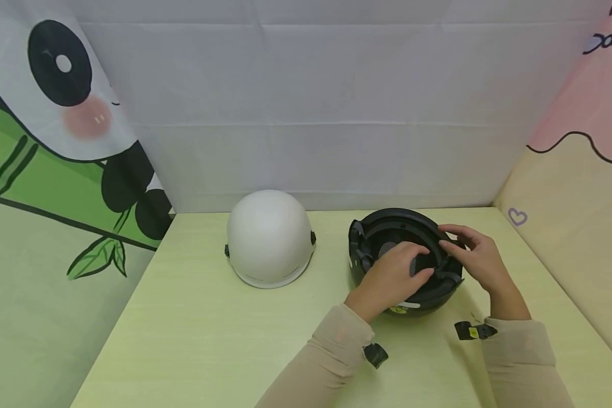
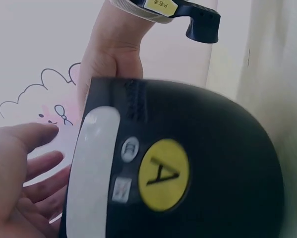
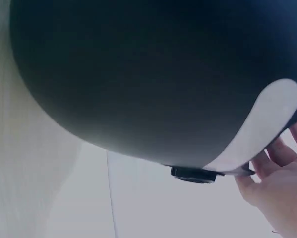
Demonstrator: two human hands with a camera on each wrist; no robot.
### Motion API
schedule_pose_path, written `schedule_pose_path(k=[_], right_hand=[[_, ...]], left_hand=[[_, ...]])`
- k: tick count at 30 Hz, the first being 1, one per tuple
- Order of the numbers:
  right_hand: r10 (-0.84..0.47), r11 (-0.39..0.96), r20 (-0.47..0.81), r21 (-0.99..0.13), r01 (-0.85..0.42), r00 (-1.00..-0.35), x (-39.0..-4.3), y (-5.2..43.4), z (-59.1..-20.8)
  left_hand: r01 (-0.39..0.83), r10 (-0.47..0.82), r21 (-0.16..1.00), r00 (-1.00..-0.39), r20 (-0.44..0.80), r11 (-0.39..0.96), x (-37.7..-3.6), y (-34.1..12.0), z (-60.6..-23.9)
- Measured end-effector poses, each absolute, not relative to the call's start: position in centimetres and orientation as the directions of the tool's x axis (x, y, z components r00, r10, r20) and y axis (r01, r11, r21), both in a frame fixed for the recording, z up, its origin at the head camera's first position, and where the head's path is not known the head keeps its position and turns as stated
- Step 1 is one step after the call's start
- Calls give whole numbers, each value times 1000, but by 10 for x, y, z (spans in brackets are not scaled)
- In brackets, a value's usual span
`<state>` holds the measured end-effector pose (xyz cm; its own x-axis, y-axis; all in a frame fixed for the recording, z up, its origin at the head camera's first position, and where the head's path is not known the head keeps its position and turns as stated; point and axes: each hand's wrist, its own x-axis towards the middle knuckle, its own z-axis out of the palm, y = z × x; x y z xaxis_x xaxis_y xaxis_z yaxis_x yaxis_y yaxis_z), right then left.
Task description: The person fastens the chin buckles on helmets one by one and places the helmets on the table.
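A black helmet (image 1: 430,297) lies upside down on the table, its dark padded hollow facing up. My left hand (image 1: 395,272) reaches over the near left of that hollow, thumb and fingers spread apart with nothing visible between them. At the helmet's right rim is my right hand (image 1: 479,255), its index finger and thumb extended inward over the edge. The left wrist view shows the shell with a yellow round sticker (image 2: 164,174) marked A and a pale strip (image 2: 93,168). In the right wrist view a black side fitting (image 3: 193,174) shows by the rim.
A white helmet (image 1: 269,238) sits dome up on the pale table (image 1: 194,345), left of the black one. A light cloth wall (image 1: 336,113) closes off the back. Printed panels flank both sides. Each wrist wears a small black camera mount.
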<state>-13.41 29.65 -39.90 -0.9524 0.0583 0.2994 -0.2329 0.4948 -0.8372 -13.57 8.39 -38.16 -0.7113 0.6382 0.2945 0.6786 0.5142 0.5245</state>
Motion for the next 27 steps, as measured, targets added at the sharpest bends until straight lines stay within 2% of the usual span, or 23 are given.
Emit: schedule_pose_path(k=[9, 21, 27], right_hand=[[78, 458, 276, -864, -211, -958, -132, 303, -407], [95, 470, 280, -859, -205, -955, -132, 310, -432], [96, 508, 238, -847, -158, -966, -130, 310, -438]], left_hand=[[755, 723, 393, -640, 261, 526, -127, 90, -384], [741, 729, 290, -663, 172, 606, -121, 97, -392], [758, 745, 251, -646, 165, 602, -119, 96, -392]])
